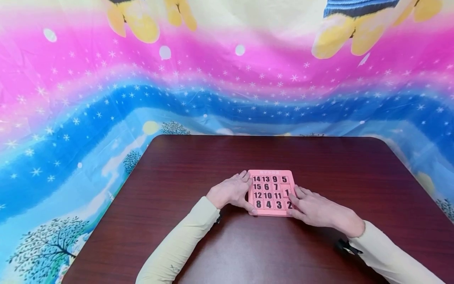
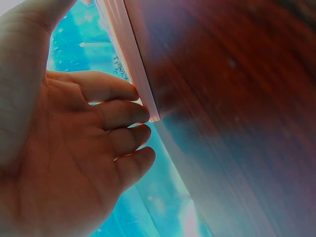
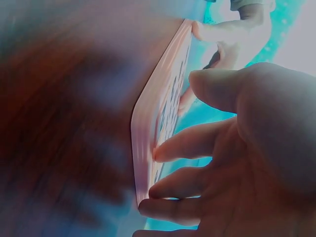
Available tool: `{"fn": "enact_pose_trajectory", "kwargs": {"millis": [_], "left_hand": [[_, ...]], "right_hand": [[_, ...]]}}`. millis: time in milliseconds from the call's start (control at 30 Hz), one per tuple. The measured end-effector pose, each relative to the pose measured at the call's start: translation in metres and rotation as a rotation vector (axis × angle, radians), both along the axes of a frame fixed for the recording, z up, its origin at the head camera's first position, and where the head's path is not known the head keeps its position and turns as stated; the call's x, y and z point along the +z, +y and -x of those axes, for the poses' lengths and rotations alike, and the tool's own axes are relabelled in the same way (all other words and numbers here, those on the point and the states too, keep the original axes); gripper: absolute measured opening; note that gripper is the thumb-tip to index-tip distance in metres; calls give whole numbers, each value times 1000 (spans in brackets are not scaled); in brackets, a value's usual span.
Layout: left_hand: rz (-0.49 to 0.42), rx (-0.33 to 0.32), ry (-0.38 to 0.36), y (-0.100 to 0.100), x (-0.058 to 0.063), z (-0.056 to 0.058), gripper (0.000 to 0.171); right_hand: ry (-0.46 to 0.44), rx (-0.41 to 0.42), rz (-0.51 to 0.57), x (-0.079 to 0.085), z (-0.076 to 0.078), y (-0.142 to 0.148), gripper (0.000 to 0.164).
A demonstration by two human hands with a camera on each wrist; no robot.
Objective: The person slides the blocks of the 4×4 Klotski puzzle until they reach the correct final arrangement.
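A pink number slide puzzle (image 1: 271, 200) lies flat on the dark table, its black-numbered tiles facing up. In its right column, tile 1 (image 1: 286, 193) sits a little higher than the row with 11, and a gap shows right of the 7. My left hand (image 1: 235, 191) holds the puzzle's left side, fingertips against the edge and thumb at the near left corner. At the right side, my right hand (image 1: 317, 207) reaches over with fairly straight fingers. Its index fingertip touches tile 1, the thumb hovers by tile 2 (image 1: 289, 205), and the other fingertips lie along the frame's right edge.
The reddish-brown table (image 1: 198, 157) has rounded far corners. Behind it hangs a pink and blue cloth (image 1: 227, 75) printed with snowflakes and trees. Black wrist straps (image 1: 349, 247) show at the sleeves.
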State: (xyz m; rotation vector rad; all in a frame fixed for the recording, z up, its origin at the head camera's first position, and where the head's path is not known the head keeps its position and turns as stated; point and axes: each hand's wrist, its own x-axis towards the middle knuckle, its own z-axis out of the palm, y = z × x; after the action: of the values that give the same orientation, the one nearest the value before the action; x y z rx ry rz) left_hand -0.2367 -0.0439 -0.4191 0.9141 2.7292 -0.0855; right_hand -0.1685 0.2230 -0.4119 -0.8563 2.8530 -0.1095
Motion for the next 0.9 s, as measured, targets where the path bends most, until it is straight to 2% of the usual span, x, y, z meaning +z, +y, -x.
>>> {"fn": "enact_pose_trajectory", "kwargs": {"millis": [500, 700, 900], "left_hand": [[-1, -6, -5, -1, 1, -1, 121], [1, -2, -4, -1, 0, 0, 121], [-3, -6, -2, -1, 1, 0, 122]], "right_hand": [[-59, -59, 8, -3, 17, 1, 69], [-68, -69, 8, -3, 16, 1, 71], [-38, -43, 3, 1, 8, 2, 71]]}}
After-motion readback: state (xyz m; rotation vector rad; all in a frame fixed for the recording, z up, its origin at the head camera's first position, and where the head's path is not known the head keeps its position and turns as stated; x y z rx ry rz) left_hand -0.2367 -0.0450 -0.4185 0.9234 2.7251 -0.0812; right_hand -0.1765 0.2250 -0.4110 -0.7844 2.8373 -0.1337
